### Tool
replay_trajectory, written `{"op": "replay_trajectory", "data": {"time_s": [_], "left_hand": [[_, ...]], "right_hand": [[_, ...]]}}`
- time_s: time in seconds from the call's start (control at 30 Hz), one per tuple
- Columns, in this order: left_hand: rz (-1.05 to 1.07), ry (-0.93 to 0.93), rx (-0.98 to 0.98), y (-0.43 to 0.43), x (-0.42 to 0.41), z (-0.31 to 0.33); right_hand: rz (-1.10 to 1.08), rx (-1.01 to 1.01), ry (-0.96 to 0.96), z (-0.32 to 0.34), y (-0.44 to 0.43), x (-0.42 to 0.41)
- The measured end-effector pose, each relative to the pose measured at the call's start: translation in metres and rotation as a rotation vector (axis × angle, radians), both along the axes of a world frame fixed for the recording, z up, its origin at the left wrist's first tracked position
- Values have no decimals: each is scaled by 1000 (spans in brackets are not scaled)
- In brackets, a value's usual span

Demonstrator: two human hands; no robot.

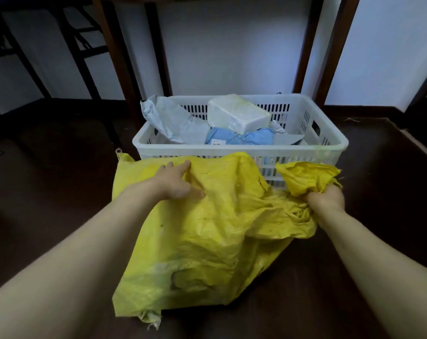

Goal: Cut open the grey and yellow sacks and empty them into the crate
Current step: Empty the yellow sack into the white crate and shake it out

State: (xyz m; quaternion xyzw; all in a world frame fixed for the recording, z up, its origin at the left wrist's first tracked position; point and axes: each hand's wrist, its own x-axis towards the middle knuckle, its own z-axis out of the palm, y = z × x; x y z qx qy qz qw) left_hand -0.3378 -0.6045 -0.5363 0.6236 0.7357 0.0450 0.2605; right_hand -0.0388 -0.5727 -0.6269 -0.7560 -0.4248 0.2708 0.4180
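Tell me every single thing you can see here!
yellow sack: 1, yellow, crumpled on the floor in front of the crate
crate: 1, white with slotted sides, on the floor behind the sack
white parcel: 1, white block, on top of the pile in the crate
blue parcel: 1, light blue, in the crate under the white parcel
grey bag: 1, pale grey, hanging over the crate's far left corner
wooden posts: several, dark brown, behind the crate
floor: dark brown
wall: white, at the back
left hand: 1, resting on the sack
right hand: 1, gripping the sack's bunched end
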Motion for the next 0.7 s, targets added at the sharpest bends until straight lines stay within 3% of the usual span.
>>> {"op": "replay_trajectory", "data": {"time_s": [0.07,0.17,0.2,0.27,0.43,0.53,0.7], "left_hand": [[-45,-29,-93,19,3,1],[-74,-264,-122,47,5,-4],[-80,-218,-33,57,3,-11],[-127,71,151,77,-4,-29],[-357,361,60,107,-15,-64],[-396,408,117,115,-22,-72],[-353,412,16,99,-24,-75]], "right_hand": [[83,11,-84,-6,1,-17],[129,-8,-138,-24,7,-37],[112,-11,-130,-30,10,-40],[48,-15,-92,-37,18,-44],[-28,-41,-49,-35,49,-55],[-46,-71,-33,-35,63,-66],[50,-242,-85,-22,53,-59]]}}
